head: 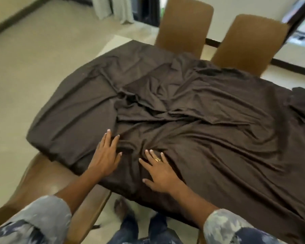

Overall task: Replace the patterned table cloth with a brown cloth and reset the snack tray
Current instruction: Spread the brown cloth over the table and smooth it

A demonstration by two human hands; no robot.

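Two hands press flat on the brown cloth (201, 120), and I log both as wide open: fingers straight, spread, gripping nothing. Left hand (105, 156) sits left of centre in the lower half of the frame, fingertips at the edge of a ridge of folds. Right hand (159, 175) lies just beside it to the right, apart from it, with a gold ring (157, 159) on one finger. The cloth covers the table across the middle of the frame and is heavily creased, the wrinkles bunching at centre above the hands. Its left part lies flatter and looks doubled over; its near edge hangs off the table at the bottom right. Two tan chairs (185, 23) (250, 43) stand beyond the cloth, upper centre and upper right. A glossy brown chair (42, 176) sits lower left, beneath the left forearm. Edges of the frame are blurred.
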